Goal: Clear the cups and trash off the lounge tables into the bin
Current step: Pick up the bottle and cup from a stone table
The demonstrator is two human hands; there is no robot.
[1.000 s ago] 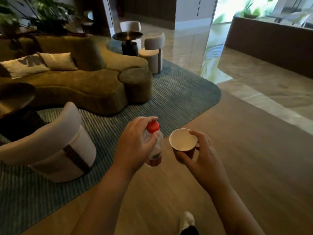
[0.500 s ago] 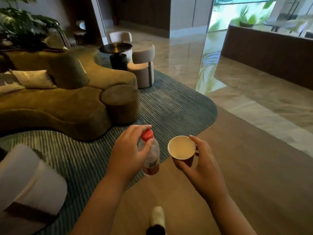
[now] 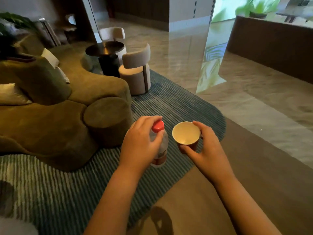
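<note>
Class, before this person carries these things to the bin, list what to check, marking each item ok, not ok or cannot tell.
1. Left hand grips bottle: ok.
2. Red cap on bottle: ok.
3. Right hand holds cup, mouth up: ok.
4. Cup empty: ok.
5. Bin in view: not ok.
6. Round table cleared: cannot tell, too dim.

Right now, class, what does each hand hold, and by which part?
The left hand grips a plastic bottle by its top, around the red cap. The right hand holds a paper cup by its side, below the rim.
</note>
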